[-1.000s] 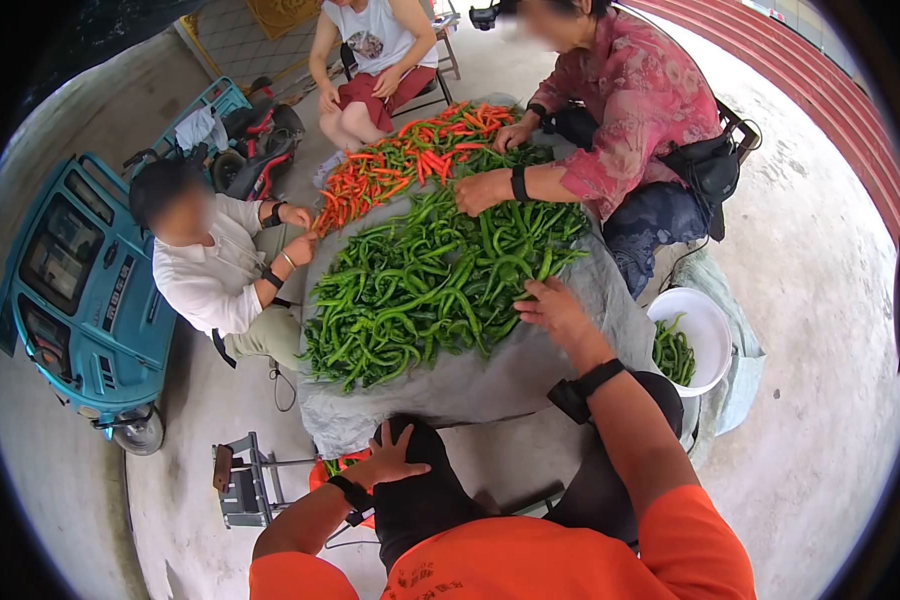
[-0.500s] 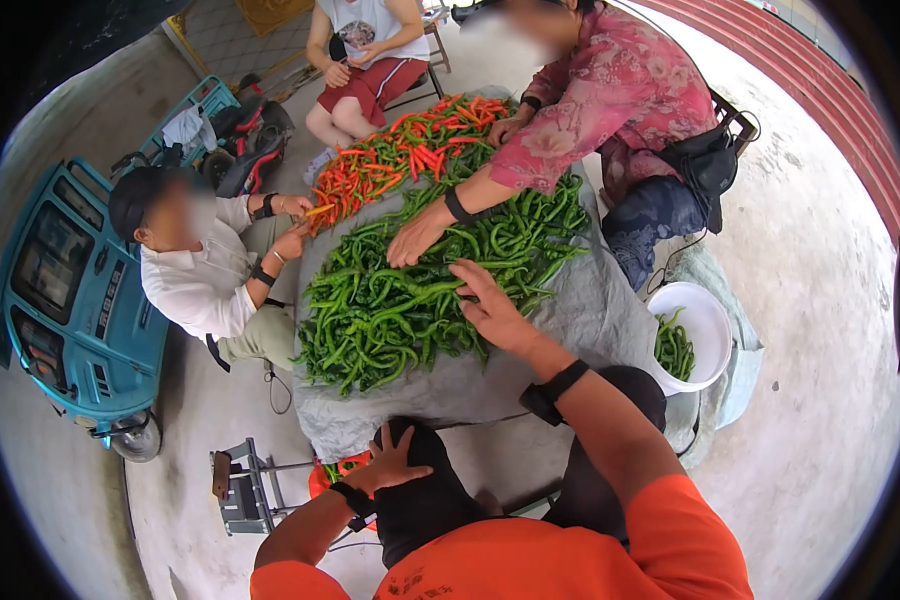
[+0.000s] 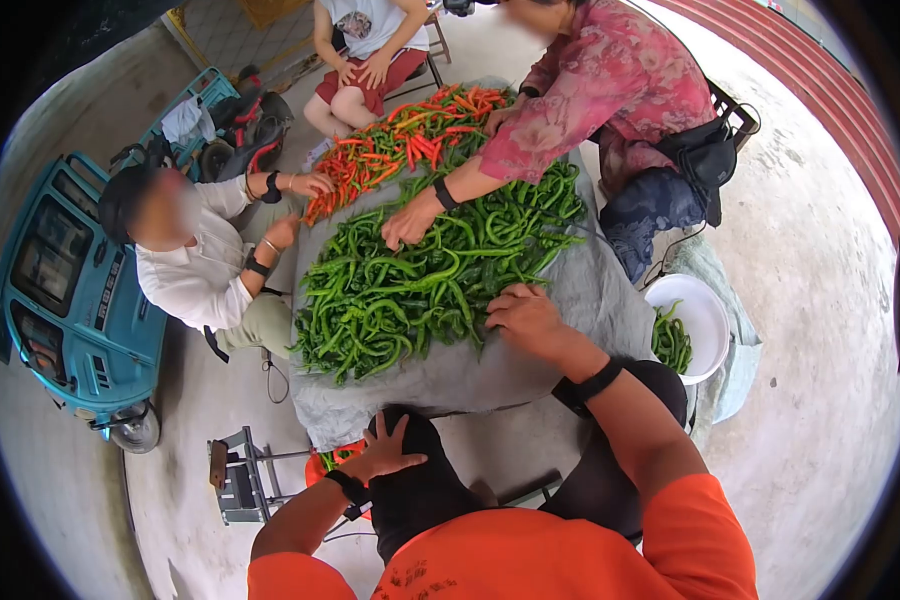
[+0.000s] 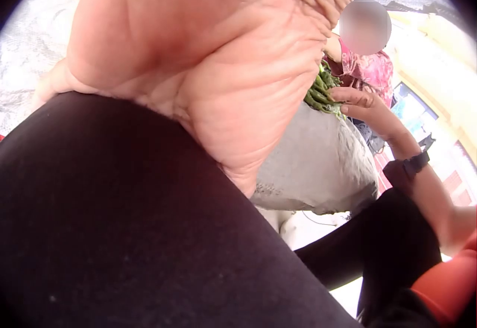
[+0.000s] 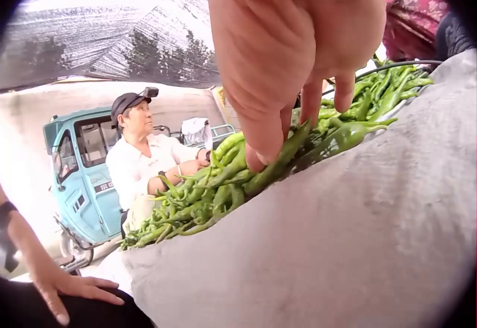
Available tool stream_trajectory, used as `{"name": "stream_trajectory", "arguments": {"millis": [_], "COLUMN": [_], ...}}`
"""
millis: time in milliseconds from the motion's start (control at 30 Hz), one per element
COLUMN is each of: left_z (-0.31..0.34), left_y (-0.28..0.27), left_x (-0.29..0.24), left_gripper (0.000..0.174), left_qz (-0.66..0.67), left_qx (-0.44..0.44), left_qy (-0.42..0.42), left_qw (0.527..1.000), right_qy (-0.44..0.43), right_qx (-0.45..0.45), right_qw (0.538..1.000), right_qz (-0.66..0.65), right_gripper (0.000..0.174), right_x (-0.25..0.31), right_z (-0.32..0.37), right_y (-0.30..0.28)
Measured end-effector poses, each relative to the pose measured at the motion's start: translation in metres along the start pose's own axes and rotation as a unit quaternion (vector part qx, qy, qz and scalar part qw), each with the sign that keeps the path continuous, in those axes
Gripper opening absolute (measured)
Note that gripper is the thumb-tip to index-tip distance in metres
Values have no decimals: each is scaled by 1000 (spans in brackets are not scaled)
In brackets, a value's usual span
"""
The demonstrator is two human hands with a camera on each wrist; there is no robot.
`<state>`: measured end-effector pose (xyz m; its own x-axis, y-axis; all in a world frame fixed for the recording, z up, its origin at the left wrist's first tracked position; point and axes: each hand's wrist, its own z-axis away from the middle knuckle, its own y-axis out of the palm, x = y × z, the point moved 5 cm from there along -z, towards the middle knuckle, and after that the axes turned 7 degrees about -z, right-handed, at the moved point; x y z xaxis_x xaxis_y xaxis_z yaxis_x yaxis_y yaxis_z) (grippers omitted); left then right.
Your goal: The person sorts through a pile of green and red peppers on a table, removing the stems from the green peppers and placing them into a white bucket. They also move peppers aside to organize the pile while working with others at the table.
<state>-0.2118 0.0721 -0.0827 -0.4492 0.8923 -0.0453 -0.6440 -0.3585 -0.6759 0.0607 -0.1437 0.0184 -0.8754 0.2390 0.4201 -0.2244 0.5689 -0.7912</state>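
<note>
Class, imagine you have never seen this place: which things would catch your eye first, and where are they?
First, the heap of green peppers on the grey sheet in the middle, the wearer's right hand at its near edge. Beyond it lies a bright patch of red and orange peppers, and a blue three-wheeler stands at the left of the head view.

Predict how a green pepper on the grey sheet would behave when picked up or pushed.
A green pepper will probably feel smooth and slightly slippery, given its glossy skin. Since many here are curved, it would likely rock or slide rather than roll far. Lifting one may drag neighbours, since they overlap in the pile.
</note>
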Motion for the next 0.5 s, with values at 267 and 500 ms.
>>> {"name": "stream_trajectory", "arguments": {"millis": [267,500], "left_z": [-4,-5], "left_y": [0,1], "left_x": [-4,-3], "left_gripper": [105,106], "left_qz": [-26,-2], "left_qx": [-11,-11], "left_qy": [4,8], "left_qw": [1000,1000], "right_qy": [145,194], "right_qx": [-2,28], "right_qw": [989,981], "right_qz": [29,4], "right_gripper": [27,25], "right_x": [-41,-50], "right_z": [35,40], "right_y": [-32,-39]}}
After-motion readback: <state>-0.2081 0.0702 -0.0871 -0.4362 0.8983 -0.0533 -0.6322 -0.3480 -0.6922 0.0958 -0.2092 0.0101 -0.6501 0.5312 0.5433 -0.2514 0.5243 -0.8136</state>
